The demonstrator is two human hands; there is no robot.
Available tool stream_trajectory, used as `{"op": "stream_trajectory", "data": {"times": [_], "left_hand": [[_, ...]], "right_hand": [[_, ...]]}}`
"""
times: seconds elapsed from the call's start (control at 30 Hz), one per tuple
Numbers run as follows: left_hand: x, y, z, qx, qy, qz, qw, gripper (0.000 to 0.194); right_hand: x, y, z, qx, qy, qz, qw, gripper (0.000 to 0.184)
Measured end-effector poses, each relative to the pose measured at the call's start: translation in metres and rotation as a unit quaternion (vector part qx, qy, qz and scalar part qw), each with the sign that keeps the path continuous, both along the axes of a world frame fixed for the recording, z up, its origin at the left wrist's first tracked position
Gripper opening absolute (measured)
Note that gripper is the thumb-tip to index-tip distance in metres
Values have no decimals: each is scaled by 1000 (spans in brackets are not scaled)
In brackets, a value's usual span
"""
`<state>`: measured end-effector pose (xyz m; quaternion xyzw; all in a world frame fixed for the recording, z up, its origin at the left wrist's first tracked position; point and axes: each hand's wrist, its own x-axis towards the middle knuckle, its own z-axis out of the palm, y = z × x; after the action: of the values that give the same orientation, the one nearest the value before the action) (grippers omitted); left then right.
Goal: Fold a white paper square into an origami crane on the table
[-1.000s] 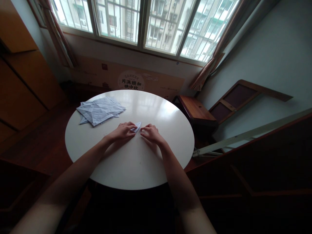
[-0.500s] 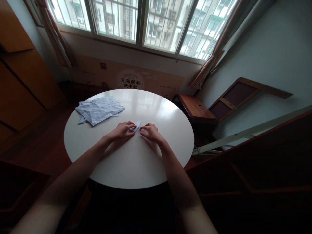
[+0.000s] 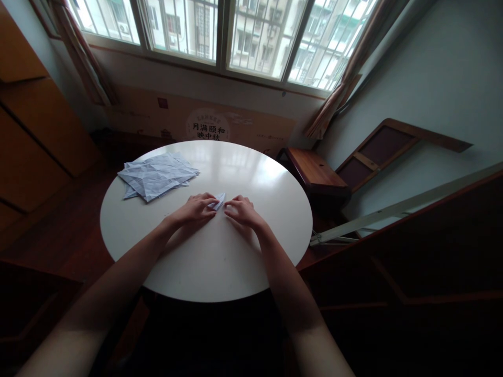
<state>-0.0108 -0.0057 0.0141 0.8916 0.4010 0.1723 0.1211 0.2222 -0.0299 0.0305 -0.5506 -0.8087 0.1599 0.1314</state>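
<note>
A small folded piece of white paper lies near the middle of the round white table. My left hand has thumb and fingers closed on its left part, which they cover. Just to the right of the paper is my right hand, its fingers bent and thumb and fingertips close together at the paper's right edge. Whether those fingertips touch the paper is too small to make out.
Several creased white sheets lie in a pile at the table's back left. Beyond its right edge stands a wooden bench or stool. A barred window with curtains is behind the table, and wooden cabinets are at the left.
The camera view has shifted slightly. My hands and the folded paper stay almost in the same place on the table, with the left hand still on the paper.
</note>
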Motion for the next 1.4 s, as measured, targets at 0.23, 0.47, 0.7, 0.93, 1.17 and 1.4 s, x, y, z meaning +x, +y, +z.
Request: {"op": "stream_trajectory", "data": {"times": [0.23, 0.47, 0.7, 0.93, 1.17, 1.4], "left_hand": [[1, 0, 2, -8, 14, 2, 1000, 45], [1, 1, 0, -8, 14, 5, 1000, 44], [1, 2, -1, -7, 19, 9, 1000, 44], [1, 2, 0, -1, 23, 4, 1000, 45], [1, 1, 1, -2, 22, 8, 1000, 44], [0, 2, -1, 3, 22, 7, 1000, 44]], "right_hand": [[0, -1, 2, -3, 2, 2, 1000, 36], [0, 0, 1, -3, 3, 1, 1000, 36], [0, -1, 2, -3, 3, 2, 1000, 36], [-1, -2, 3, -5, -2, -1, 1000, 36], [-1, -1, 2, -8, 0, 1, 1000, 37], [-1, -2, 3, -7, 3, -1, 1000, 36]]}}
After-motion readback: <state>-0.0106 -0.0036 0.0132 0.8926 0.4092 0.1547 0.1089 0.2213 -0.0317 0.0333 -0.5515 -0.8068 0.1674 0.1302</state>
